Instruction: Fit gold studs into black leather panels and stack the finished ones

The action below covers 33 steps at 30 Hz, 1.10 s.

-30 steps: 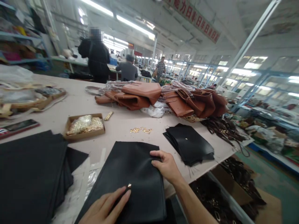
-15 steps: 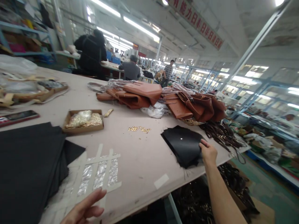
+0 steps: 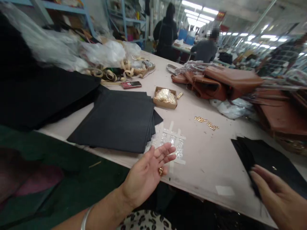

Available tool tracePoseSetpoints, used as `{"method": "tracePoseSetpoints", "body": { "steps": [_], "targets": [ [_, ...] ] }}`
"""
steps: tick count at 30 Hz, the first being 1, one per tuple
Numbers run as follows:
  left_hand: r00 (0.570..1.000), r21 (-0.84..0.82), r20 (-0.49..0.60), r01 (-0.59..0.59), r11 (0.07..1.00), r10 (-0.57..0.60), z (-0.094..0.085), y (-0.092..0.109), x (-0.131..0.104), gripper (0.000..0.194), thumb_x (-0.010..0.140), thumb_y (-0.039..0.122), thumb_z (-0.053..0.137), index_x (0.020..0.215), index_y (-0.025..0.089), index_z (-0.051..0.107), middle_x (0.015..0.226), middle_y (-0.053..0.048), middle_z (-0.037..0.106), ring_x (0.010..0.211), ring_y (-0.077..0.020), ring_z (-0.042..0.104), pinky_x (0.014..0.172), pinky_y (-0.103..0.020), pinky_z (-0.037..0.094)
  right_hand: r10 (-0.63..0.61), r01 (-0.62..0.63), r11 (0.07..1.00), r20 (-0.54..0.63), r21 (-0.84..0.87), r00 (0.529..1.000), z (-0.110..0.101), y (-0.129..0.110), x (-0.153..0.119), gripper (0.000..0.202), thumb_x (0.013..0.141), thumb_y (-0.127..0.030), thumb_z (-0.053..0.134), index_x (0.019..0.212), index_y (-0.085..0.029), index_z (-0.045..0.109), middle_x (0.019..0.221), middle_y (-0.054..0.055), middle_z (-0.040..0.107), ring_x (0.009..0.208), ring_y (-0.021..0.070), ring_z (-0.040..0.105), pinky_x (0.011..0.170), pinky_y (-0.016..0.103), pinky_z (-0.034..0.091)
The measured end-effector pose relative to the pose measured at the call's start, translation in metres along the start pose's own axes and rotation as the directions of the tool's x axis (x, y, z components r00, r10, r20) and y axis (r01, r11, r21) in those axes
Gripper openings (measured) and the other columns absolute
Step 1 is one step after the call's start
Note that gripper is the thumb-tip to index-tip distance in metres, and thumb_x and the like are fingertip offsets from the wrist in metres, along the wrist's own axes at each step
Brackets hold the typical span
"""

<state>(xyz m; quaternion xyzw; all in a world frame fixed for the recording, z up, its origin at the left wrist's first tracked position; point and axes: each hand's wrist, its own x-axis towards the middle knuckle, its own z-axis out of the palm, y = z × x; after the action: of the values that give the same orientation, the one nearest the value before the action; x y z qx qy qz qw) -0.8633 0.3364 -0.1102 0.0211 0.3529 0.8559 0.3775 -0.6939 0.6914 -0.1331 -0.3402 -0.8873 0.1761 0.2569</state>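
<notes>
Palm up over the table's front edge, my left hand has its fingers loosely spread, with a small gold piece lying at the base of the little finger. At the lower right, my right hand is at the near left side of a stack of black sheets; its fingers are blurred and partly hidden, so its hold is unclear. A small shiny piece rests on that stack. Clear packets under tape strips lie just beyond my left hand. Left of them is another stack of black sheets.
Gold pieces lie mid-table, near a cardboard box of gold parts. Brown leather bags fill the back right. A red phone and plastic bags are at the back left. People are in the background.
The view has swung left. My left hand has come further into view, palm up, showing the gold piece. My right hand has shifted from the black stack's right edge to its near left side.
</notes>
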Motion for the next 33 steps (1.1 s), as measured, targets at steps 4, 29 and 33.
{"method": "tracePoseSetpoints", "body": {
  "steps": [4, 29, 33],
  "targets": [
    [0.998, 0.003, 0.042, -0.055, 0.998, 0.055, -0.004, -0.001, -0.004, 0.065, 0.097, 0.06, 0.039, 0.142, 0.015, 0.048, 0.147, -0.015, 0.046, 0.119, -0.025, 0.049, 0.072, -0.026, 0.039, -0.389, 0.245, 0.872, 0.297, 0.424, 0.872, 0.039, -0.131, -0.043, 0.025, 0.085, -0.039, 0.066, 0.106, -0.026, 0.073, 0.098, 0.004, 0.075, 0.081, 0.0196, 0.07, 0.073, 0.029, 0.056],
    [0.764, 0.273, -0.586, -0.128, 0.953, 0.27, -0.098, 0.036, -0.065, 0.039, 0.085, 0.051, 0.064, 0.107, 0.02, 0.056, 0.096, -0.004, 0.066, 0.062, -0.0082, 0.054, 0.044, -0.017, 0.026, -0.307, -0.487, 0.548, 0.706, 0.68, 0.639, 0.143, -0.271, -0.042, 0.025, 0.067, -0.039, 0.086, 0.077, -0.021, 0.072, 0.071, 0.002, 0.067, 0.065, 0.0139, 0.061, 0.063, 0.023, 0.051],
    [0.763, 0.281, -0.599, -0.082, 0.956, 0.241, -0.099, 0.051, -0.054, 0.044, 0.079, 0.057, 0.068, 0.086, 0.015, 0.06, 0.071, -0.005, 0.065, 0.047, -0.0066, 0.048, 0.039, -0.016, 0.018, -0.282, -0.506, 0.538, 0.71, 0.674, 0.645, 0.149, -0.277, -0.043, 0.028, 0.065, -0.039, 0.087, 0.083, -0.021, 0.074, 0.069, 0.001, 0.067, 0.065, 0.0131, 0.06, 0.063, 0.023, 0.05]
  ]
}}
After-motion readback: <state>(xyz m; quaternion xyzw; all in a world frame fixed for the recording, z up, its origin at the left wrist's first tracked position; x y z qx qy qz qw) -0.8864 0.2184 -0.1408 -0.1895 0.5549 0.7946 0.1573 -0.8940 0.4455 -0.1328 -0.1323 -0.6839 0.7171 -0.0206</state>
